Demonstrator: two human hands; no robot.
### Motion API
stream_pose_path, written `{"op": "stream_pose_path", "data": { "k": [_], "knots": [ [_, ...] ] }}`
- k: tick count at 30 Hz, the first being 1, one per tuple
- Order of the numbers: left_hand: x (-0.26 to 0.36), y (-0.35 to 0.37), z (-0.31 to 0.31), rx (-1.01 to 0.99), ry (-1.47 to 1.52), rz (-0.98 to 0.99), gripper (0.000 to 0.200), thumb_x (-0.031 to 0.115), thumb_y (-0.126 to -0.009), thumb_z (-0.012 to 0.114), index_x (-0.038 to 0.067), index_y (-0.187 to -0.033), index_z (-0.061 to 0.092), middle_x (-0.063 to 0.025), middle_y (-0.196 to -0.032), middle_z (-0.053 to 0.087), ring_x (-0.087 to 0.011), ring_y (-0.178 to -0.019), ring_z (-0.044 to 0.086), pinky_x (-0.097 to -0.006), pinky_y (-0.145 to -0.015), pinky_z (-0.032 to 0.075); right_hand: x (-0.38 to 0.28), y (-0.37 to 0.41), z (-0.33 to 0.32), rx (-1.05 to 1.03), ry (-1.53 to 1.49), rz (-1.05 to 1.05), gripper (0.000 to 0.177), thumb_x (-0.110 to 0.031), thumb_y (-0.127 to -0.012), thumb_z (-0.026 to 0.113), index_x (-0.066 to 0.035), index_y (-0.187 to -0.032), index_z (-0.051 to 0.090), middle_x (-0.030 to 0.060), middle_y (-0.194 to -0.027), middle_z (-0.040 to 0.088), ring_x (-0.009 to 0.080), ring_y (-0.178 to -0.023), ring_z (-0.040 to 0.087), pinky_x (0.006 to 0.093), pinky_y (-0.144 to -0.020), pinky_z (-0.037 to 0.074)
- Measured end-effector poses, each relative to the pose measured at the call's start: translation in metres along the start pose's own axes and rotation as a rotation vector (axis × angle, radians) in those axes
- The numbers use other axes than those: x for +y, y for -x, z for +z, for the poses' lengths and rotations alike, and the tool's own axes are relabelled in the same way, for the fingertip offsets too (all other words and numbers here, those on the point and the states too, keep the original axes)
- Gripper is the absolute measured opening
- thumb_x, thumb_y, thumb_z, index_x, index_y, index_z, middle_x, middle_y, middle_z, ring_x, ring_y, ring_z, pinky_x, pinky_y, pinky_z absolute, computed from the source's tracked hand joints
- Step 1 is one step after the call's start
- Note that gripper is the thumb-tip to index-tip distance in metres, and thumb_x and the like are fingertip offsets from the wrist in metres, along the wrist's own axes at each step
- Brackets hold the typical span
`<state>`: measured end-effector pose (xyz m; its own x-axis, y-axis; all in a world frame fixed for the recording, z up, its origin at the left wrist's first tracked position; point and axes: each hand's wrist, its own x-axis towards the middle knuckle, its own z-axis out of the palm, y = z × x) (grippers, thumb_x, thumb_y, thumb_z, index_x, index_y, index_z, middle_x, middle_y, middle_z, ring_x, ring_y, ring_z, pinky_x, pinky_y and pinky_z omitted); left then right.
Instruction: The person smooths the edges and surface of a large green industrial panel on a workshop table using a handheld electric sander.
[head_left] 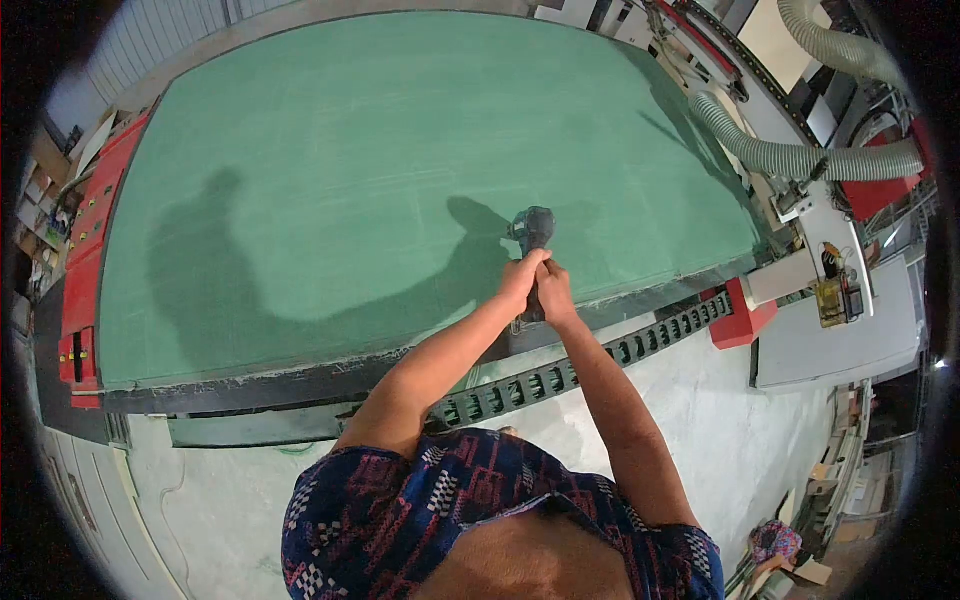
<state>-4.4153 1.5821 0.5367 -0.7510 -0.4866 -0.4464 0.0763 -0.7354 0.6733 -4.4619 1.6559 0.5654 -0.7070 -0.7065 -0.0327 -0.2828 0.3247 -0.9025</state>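
A dark cordless power drill [533, 225] with a teal body is held above the front edge of the green table bed [400, 120]. Both hands are closed around its grip. My left hand [519, 278] wraps the handle from the left side, and my right hand [555, 287] holds it from the right. The lower end of the tool shows below my hands, over the table's dark edge [270, 385]. The drill's tip is small and hard to make out.
A black cable chain [580, 365] runs along the front of the table. Grey ribbed hoses [800, 160] and a machine gantry [745, 70] stand at the right. Red panels [95, 240] line the left side. A patterned, crouching shape [775, 543], possibly another person, is at lower right.
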Motion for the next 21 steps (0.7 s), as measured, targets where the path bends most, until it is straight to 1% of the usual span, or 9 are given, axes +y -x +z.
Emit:
{"op": "stream_pose_path", "data": {
  "k": [1, 4, 8, 11, 13, 14, 17, 20, 21],
  "knots": [
    [-0.001, -0.002, -0.001, -0.012, 0.007, -0.002, 0.044, 0.039, -0.066, 0.068, 0.001, -0.086, 0.059, -0.0085, -0.088, 0.055, -0.0176, -0.08, 0.053, -0.0341, -0.068, 0.043, 0.002, -0.001, 0.0, -0.008, 0.102, -0.049, 0.034, -0.022, -0.087, 0.044, 0.007, -0.101, 0.053, 0.0181, -0.088, 0.059, 0.0249, -0.08, 0.054, 0.035, -0.072, 0.041],
    [0.003, 0.004, 0.0, -0.011, 0.011, 0.006, 0.044, 0.04, -0.065, 0.068, 0.002, -0.086, 0.059, -0.008, -0.088, 0.055, -0.0178, -0.079, 0.053, -0.0334, -0.067, 0.043, -0.006, 0.003, 0.004, 0.033, -0.113, 0.073, 0.034, -0.023, -0.088, 0.043, 0.008, -0.099, 0.054, 0.019, -0.086, 0.059, 0.0263, -0.078, 0.055, 0.0361, -0.071, 0.041],
    [0.009, 0.013, 0.004, -0.005, 0.036, 0.01, 0.047, 0.04, -0.064, 0.069, 0.001, -0.087, 0.058, -0.009, -0.088, 0.055, -0.019, -0.079, 0.053, -0.0344, -0.067, 0.043, 0.002, -0.001, 0.005, 0.039, -0.131, 0.065, 0.035, -0.023, -0.088, 0.044, 0.008, -0.099, 0.053, 0.0186, -0.085, 0.059, 0.0262, -0.076, 0.055, 0.0365, -0.07, 0.041],
    [0.005, 0.002, -0.003, -0.001, -0.014, -0.041, 0.052, 0.04, -0.064, 0.069, -0.002, -0.09, 0.057, -0.0109, -0.091, 0.054, -0.0201, -0.084, 0.053, -0.0359, -0.072, 0.043, 0.003, -0.002, 0.008, 0.041, -0.151, 0.098, 0.036, -0.023, -0.088, 0.044, 0.008, -0.101, 0.053, 0.0184, -0.085, 0.059, 0.0255, -0.077, 0.055, 0.0363, -0.069, 0.042],
    [0.015, 0.018, 0.004, 0.062, 0.015, -0.007, 0.043, 0.037, -0.065, 0.069, -0.001, -0.083, 0.06, -0.0083, -0.084, 0.056, -0.0171, -0.076, 0.053, -0.0324, -0.066, 0.043, -0.009, 0.002, 0.011, 0.051, -0.184, 0.15, 0.036, -0.023, -0.087, 0.045, 0.008, -0.102, 0.053, 0.0181, -0.086, 0.059, 0.0251, -0.077, 0.055, 0.0361, -0.068, 0.042],
    [0.018, 0.024, 0.006, 0.094, 0.03, 0.01, 0.04, 0.036, -0.066, 0.069, -0.001, -0.079, 0.061, -0.007, -0.081, 0.057, -0.0156, -0.072, 0.054, -0.0306, -0.064, 0.043, -0.009, 0.003, 0.011, 0.049, -0.191, 0.143, 0.035, -0.023, -0.087, 0.045, 0.008, -0.102, 0.053, 0.0181, -0.086, 0.059, 0.0249, -0.077, 0.055, 0.036, -0.068, 0.042],
    [0.018, 0.024, 0.004, 0.059, 0.048, 0.032, 0.04, 0.035, -0.065, 0.069, -0.002, -0.078, 0.06, -0.0072, -0.08, 0.057, -0.0158, -0.071, 0.053, -0.0316, -0.062, 0.043, -0.01, 0.003, 0.013, 0.049, -0.212, 0.142, 0.035, -0.022, -0.087, 0.046, 0.008, -0.102, 0.053, 0.0179, -0.086, 0.059, 0.0243, -0.077, 0.055, 0.0358, -0.068, 0.042],
    [0.006, 0.007, -0.002, 0.023, 0.064, 0.054, 0.038, 0.032, -0.066, 0.068, -0.002, -0.078, 0.06, -0.0081, -0.081, 0.056, -0.0159, -0.07, 0.053, -0.0327, -0.061, 0.043, -0.021, 0.009, 0.012, 0.065, -0.228, 0.167, 0.033, -0.021, -0.086, 0.047, 0.008, -0.101, 0.054, 0.0176, -0.086, 0.059, 0.0236, -0.077, 0.055, 0.0352, -0.069, 0.042],
    [0.004, 0.007, -0.002, 0.043, 0.061, 0.063, 0.037, 0.031, -0.066, 0.068, -0.003, -0.078, 0.06, -0.0081, -0.08, 0.056, -0.0158, -0.07, 0.053, -0.0327, -0.061, 0.043, -0.025, 0.011, 0.013, 0.076, -0.23, 0.164, 0.032, -0.02, -0.086, 0.047, 0.007, -0.101, 0.054, 0.0176, -0.087, 0.059, 0.0235, -0.077, 0.055, 0.0349, -0.069, 0.042]
  ]
}}
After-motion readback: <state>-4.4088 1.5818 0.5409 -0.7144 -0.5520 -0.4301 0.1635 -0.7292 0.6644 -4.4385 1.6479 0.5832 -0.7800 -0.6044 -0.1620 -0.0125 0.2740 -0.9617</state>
